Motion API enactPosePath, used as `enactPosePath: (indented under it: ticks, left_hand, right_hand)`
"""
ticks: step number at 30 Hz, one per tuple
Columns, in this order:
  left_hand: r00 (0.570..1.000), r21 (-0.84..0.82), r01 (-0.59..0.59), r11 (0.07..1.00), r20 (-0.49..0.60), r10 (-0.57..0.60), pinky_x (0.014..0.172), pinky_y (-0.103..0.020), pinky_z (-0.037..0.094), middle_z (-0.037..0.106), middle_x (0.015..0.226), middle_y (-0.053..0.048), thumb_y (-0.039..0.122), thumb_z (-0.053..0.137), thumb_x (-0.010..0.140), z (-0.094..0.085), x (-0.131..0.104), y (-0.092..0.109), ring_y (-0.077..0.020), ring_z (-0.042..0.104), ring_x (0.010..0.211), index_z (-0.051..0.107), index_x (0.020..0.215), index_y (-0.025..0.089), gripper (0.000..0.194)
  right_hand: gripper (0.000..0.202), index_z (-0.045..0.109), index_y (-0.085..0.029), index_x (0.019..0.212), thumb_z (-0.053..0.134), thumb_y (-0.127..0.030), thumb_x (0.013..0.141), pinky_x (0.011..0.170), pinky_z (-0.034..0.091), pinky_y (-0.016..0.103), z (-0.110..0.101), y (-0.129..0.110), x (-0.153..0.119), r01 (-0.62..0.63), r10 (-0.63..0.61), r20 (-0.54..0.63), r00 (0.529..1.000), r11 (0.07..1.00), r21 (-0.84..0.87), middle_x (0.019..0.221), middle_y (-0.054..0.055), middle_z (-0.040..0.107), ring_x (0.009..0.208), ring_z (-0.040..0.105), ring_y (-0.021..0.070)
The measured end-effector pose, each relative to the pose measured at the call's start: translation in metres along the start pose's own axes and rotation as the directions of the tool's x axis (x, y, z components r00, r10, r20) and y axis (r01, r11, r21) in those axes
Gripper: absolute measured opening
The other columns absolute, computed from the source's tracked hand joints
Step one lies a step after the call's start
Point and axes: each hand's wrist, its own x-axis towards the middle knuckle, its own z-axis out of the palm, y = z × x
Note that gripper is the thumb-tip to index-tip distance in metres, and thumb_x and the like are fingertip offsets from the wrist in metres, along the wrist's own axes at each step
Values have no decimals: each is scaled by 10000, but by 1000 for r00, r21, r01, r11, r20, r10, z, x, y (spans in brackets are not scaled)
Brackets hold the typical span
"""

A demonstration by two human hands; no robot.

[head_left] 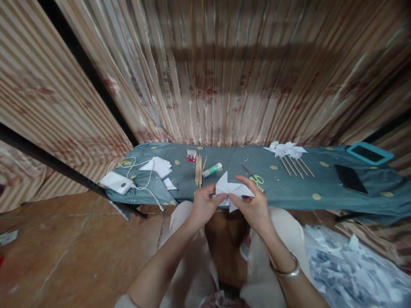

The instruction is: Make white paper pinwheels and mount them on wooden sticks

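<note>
A white paper pinwheel (237, 188) with folded points is held above the front edge of the cloth-covered table. My left hand (205, 203) pinches its left side, thumb near the centre. My right hand (253, 207) grips it from the right, its thumb also at the middle and the index finger raised. Just beyond lie a glue stick (212, 170) with a green label, a bundle of thin wooden sticks (198, 170), and scissors (255, 177) with yellow-green handles. A small red-and-white box (191, 155) of tiny items stands open behind the sticks.
At left are cut paper pieces (158, 167) and a white power bank (117, 182) with a cable. Finished pinwheels on sticks (287, 150) lie at right, near a black phone (350, 179) and a blue-framed tablet (370, 153). A plastic bag of paper pinwheels (353, 269) sits lower right.
</note>
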Motion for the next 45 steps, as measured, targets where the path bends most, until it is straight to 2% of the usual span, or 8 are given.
enactPosePath:
  ticks: [15,18,22,24,26,36,40,45]
  left_hand:
    - [991,-16,132,991,35,-131,573,-234,423,642,587,6,407,835,521,25,49,-25,-108,510,545,729,635,132,316]
    - [984,-153,109,982,-120,-128,569,-248,436,682,607,-13,369,853,481,31,68,-36,-117,538,534,734,625,144,293]
    - [876,-417,-16,909,-444,-188,604,-259,468,701,619,-23,371,865,456,26,85,-55,-129,601,550,721,642,129,337]
    - [818,-495,-65,867,-523,-237,646,-262,486,715,638,-28,350,875,441,19,86,-64,-135,634,576,724,681,122,363]
    - [775,-539,-68,840,-558,-296,641,-267,491,701,598,-23,351,880,427,10,84,-71,-144,641,555,706,664,119,374]
    - [709,-628,-103,772,-591,-386,682,-274,526,692,618,-14,291,889,434,-18,79,-66,-193,699,696,665,664,137,356]
    - [705,-611,-100,785,-601,-378,681,-259,538,709,663,-22,276,876,473,-26,77,-68,-181,700,702,663,675,143,323]
    - [711,-630,-32,776,-560,-425,657,-267,557,710,662,-42,326,878,484,-31,74,-69,-202,708,710,689,719,140,354]
  right_hand:
    - [556,629,-203,1108,811,-336,600,718,573,321,-35,26,53,-123,106,158,982,987,105,940,35,743,774,696,190]
    - [537,656,-207,1094,787,-483,652,738,554,318,-47,43,76,-151,116,135,984,946,288,964,67,752,792,696,185]
    - [445,698,-199,935,636,-603,760,749,545,318,-46,77,109,-147,175,-47,983,923,355,1009,100,752,831,700,178]
    - [404,702,-179,911,621,-552,778,717,549,334,-33,91,123,-27,29,-29,999,998,64,919,97,762,764,700,187]
    - [377,711,-171,896,550,-505,831,729,555,365,-10,98,137,155,-124,164,979,969,-194,888,95,763,782,702,210]
    - [233,738,-124,781,511,-98,826,1074,362,351,158,82,234,620,-181,681,710,619,-482,1259,166,625,1205,530,236]
    - [244,745,-93,853,502,-98,839,1059,368,357,185,87,250,736,-108,785,610,445,-511,1184,195,630,1215,489,255]
    - [266,726,-69,989,497,-117,863,1008,415,366,194,91,256,791,-36,823,567,303,-532,1134,204,643,1184,505,270]
